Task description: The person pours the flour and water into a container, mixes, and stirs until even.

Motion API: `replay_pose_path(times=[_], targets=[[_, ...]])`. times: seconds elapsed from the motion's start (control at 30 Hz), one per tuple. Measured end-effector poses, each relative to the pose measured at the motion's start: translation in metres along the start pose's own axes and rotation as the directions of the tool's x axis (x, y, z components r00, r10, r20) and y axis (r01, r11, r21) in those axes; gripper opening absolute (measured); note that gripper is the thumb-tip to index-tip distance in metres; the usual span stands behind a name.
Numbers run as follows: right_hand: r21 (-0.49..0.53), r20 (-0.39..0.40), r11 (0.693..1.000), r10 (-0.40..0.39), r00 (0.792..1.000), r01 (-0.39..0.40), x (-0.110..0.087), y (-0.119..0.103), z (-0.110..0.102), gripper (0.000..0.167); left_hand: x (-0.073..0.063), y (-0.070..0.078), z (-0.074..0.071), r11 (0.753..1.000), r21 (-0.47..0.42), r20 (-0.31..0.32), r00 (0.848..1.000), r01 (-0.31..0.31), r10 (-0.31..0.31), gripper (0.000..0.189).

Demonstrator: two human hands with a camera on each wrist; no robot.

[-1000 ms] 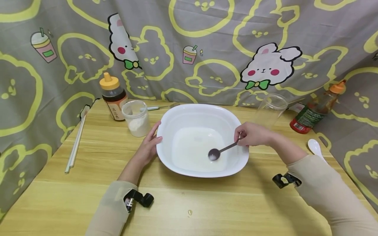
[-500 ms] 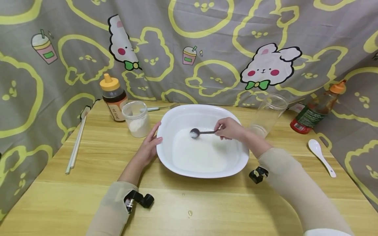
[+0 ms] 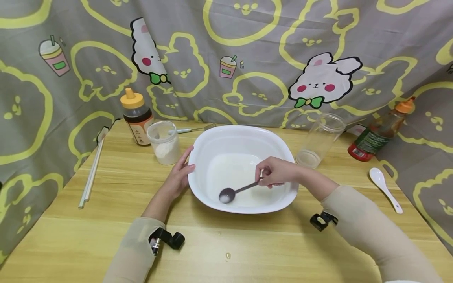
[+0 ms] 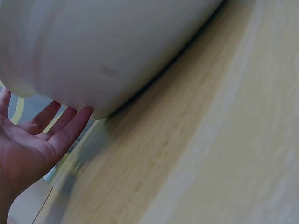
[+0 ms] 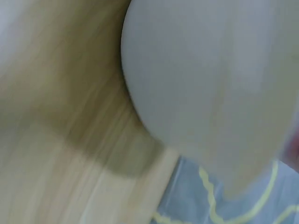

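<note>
A white plastic basin with milky liquid in its bottom stands mid-table. My left hand holds its left side, thumb over the rim; in the left wrist view the fingertips touch the outer wall. Over the basin, my right hand pinches the handle of a dark brown measuring spoon. The spoon's round end is low at the basin's front left, with some whitish stuff in it. In the right wrist view the basin wall hides nearly all of that hand.
Behind left are a jar of white powder, a yellow-capped sauce bottle and a light-handled utensil. Chopsticks lie far left. A clear jar, a red sauce bottle and a white spoon are at right.
My right hand has swept the measuring spoon from the basin's right to the back, then forward to the front left. The left hand has stayed on the rim.
</note>
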State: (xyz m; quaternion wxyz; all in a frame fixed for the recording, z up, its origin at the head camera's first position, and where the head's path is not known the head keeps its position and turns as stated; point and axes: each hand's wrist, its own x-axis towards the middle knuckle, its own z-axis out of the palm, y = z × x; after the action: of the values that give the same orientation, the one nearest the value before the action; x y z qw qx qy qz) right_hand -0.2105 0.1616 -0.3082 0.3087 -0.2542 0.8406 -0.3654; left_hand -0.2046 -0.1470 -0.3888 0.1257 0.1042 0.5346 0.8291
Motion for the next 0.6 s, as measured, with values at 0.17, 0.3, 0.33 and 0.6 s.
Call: replay_pose_path(times=[0.17,0.3,0.33,0.6], targets=[[-0.066,-0.011,0.997,0.025,1.000,-0.026,-0.030,0.005,-0.015,0.006,0.001,-0.001,0.001,1.000,0.000,-0.002,1.000,0.000,0.000,0.062],[-0.196,-0.075,0.978,0.060,0.995,-0.074,-0.045,0.005,-0.030,0.007,0.000,-0.001,0.001,1.000,-0.002,0.002,1.000,0.000,0.000,0.062],[-0.227,-0.103,0.970,0.068,0.992,-0.090,-0.047,0.005,-0.033,0.008,0.001,-0.001,0.001,1.000,-0.002,0.002,1.000,0.000,0.000,0.062],[-0.275,-0.346,0.930,0.139,0.928,-0.243,-0.021,0.009,-0.044,0.006,0.001,-0.001,0.000,1.000,-0.006,-0.004,1.000,0.001,-0.001,0.063]])
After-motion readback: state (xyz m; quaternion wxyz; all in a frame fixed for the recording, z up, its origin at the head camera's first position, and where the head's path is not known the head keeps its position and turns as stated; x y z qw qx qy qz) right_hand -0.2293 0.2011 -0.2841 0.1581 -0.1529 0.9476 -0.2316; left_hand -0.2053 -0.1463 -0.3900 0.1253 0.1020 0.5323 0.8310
